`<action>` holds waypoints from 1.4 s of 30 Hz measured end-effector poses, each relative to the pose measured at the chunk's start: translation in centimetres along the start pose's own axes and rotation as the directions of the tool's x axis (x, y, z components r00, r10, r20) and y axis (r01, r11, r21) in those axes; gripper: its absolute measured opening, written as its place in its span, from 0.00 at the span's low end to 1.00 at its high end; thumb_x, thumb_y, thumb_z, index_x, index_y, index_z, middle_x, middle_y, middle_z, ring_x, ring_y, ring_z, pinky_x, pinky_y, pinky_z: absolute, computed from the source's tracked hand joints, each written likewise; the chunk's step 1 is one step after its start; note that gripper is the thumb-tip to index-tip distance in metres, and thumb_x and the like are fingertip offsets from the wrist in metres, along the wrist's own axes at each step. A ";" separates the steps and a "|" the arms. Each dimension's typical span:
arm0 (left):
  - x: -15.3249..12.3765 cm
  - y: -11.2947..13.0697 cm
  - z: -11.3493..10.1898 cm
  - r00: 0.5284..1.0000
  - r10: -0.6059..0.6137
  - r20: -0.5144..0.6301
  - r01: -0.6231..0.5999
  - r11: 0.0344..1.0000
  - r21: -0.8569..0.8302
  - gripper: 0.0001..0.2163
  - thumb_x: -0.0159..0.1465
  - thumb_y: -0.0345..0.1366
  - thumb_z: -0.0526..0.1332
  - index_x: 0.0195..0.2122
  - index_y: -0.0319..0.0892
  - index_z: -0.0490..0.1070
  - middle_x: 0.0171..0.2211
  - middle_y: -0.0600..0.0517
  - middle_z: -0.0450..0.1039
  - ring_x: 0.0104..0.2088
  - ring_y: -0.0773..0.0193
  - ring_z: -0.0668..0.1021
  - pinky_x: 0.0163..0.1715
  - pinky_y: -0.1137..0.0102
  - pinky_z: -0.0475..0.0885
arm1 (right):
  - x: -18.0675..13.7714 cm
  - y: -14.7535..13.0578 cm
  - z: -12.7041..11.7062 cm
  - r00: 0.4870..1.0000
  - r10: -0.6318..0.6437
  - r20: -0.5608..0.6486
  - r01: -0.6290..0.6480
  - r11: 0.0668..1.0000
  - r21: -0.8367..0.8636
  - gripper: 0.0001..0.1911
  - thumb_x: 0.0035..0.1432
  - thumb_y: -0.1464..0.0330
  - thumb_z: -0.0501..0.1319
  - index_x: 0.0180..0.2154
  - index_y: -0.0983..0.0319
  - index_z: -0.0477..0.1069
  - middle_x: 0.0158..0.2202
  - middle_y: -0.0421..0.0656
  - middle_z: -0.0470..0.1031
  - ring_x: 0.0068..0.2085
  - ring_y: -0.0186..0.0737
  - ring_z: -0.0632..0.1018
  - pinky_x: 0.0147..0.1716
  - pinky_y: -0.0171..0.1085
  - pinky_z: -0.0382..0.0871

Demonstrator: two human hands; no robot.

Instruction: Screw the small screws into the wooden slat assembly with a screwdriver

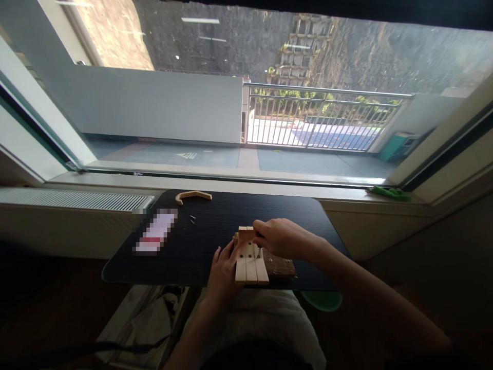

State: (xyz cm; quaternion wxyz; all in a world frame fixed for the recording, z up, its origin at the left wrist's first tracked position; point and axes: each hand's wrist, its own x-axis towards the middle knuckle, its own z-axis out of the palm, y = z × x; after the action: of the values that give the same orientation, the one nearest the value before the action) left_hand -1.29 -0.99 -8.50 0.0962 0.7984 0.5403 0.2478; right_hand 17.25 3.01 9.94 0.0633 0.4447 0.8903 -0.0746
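Observation:
A small slatted wooden piece point(251, 270) with rows of dark holes lies near the front of the black table. My left hand point(224, 270) grips its left side, the thumb reaching over the wood. Closed above the upper right of the slats, my right hand point(281, 239) holds what looks like a screwdriver point(259, 252); its handle is hidden in the fist. The thin metal shaft points down at the right slat. Under and to the right of the slats sits a brown textured block point(283, 267).
Several small screws point(192, 220) and an angled wooden piece point(198, 195) lie on the black table point(154, 267). A blurred flat item point(157, 231) is at the left. Behind are a radiator point(77, 199), window sill and green cloth point(389, 193). A green basin point(323, 300) stands below.

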 end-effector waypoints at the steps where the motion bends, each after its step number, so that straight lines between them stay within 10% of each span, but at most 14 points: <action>1: 0.0 0.0 0.0 1.000 0.003 -0.003 -0.003 1.000 -0.001 0.35 0.57 0.33 0.61 0.67 0.39 0.58 0.64 0.36 0.66 0.65 0.47 0.66 0.63 0.48 0.59 | 0.0 0.0 0.0 1.000 0.011 0.002 -0.011 1.000 -0.009 0.12 0.71 0.60 0.52 0.44 0.61 0.68 0.35 0.46 0.80 0.33 0.44 0.79 0.25 0.38 0.50; 21: -0.1 -0.2 0.2 1.000 0.015 -0.027 -0.015 0.999 -0.035 0.34 0.57 0.33 0.62 0.67 0.40 0.58 0.64 0.35 0.66 0.65 0.47 0.67 0.63 0.48 0.58 | 0.2 -0.2 0.3 0.996 0.061 -0.063 -0.068 0.991 -0.117 0.16 0.71 0.58 0.52 0.41 0.62 0.71 0.30 0.46 0.79 0.31 0.45 0.80 0.26 0.37 0.53; 30: -0.3 -0.7 0.6 0.997 0.035 -0.067 -0.038 0.998 -0.041 0.37 0.57 0.35 0.61 0.68 0.35 0.52 0.64 0.34 0.64 0.65 0.48 0.67 0.64 0.50 0.58 | -0.1 -0.5 1.4 0.976 -0.135 -0.169 0.157 0.980 0.123 0.08 0.69 0.68 0.57 0.47 0.58 0.74 0.41 0.42 0.80 0.37 0.36 0.79 0.29 0.35 0.56; 42: -0.3 -0.6 0.4 0.997 0.033 -0.076 -0.039 0.996 -0.078 0.34 0.60 0.36 0.60 0.68 0.37 0.54 0.64 0.35 0.66 0.64 0.48 0.68 0.63 0.48 0.58 | -0.3 -0.8 1.0 0.988 -0.058 -0.144 0.048 0.996 -0.073 0.09 0.68 0.66 0.53 0.40 0.61 0.69 0.31 0.43 0.80 0.28 0.39 0.78 0.24 0.39 0.46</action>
State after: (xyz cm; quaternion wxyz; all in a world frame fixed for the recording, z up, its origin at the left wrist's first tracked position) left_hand -1.70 -0.94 -9.20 0.1034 0.7937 0.5188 0.3003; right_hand 16.80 2.10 9.04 0.0115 0.4226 0.9061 -0.0125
